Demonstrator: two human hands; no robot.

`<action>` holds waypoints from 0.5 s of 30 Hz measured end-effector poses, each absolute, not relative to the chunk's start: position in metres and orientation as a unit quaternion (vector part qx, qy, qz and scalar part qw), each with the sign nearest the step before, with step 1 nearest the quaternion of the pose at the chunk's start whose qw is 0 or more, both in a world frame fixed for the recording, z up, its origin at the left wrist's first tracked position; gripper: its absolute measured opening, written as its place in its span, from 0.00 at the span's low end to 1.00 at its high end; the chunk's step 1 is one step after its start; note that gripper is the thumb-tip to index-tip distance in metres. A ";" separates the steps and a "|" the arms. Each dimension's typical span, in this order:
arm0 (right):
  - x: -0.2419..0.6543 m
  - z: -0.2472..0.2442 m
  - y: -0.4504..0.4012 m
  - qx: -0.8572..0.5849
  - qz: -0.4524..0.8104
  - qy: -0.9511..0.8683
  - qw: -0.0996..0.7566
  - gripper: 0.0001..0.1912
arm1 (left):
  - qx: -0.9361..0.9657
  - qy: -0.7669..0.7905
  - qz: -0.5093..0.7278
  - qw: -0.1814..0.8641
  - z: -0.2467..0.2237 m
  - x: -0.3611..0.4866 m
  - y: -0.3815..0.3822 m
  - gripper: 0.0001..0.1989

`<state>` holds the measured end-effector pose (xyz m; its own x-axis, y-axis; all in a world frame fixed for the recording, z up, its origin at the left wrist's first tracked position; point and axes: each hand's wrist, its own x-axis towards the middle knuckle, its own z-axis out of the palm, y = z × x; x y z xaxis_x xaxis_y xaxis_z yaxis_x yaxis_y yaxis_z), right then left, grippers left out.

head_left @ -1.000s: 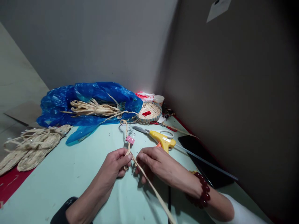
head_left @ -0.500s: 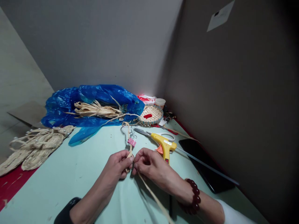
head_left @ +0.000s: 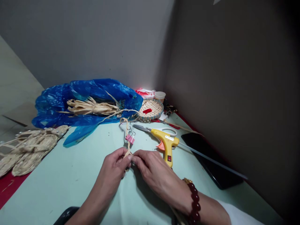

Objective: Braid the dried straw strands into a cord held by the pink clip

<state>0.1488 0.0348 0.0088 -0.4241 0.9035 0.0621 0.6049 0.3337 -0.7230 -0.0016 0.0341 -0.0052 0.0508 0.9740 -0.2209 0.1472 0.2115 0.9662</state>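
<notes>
A thin braid of pale straw-like strands [head_left: 128, 145] runs down the mat to my fingers. A pink binder clip [head_left: 130, 139] grips it just above my hands. My left hand [head_left: 115, 164] is closed, pinching the braid's lower end between thumb and forefinger. Right beside it my right hand [head_left: 150, 168] is closed too, its fingertips touching the same spot and pinching a strand. The tips of the right fingers are partly hidden. Below my right wrist, part of a loose strand [head_left: 176, 215] shows.
A yellow glue gun [head_left: 167, 143], scissors [head_left: 140, 127] and a black phone-like slab [head_left: 214, 162] lie to the right. Behind are a blue plastic bag [head_left: 53, 103] with a straw bundle [head_left: 93, 107], a woven tray [head_left: 154, 114] and a cup [head_left: 160, 95]. Woven soles [head_left: 30, 150] lie left.
My right hand has turned palm-down and closed in against the left at the braid. The long strand that trailed toward me is now mostly hidden under the right arm. The view has shifted slightly.
</notes>
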 end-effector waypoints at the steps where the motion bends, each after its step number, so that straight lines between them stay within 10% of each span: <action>1: 0.148 0.008 0.035 -0.478 0.311 -0.787 0.236 0.18 | 0.498 0.573 0.385 0.525 -0.005 -0.002 0.033 0.12; 15: 0.153 0.008 0.033 -0.482 0.177 -0.838 0.183 0.09 | 0.411 0.542 0.365 0.635 0.002 -0.006 0.029 0.14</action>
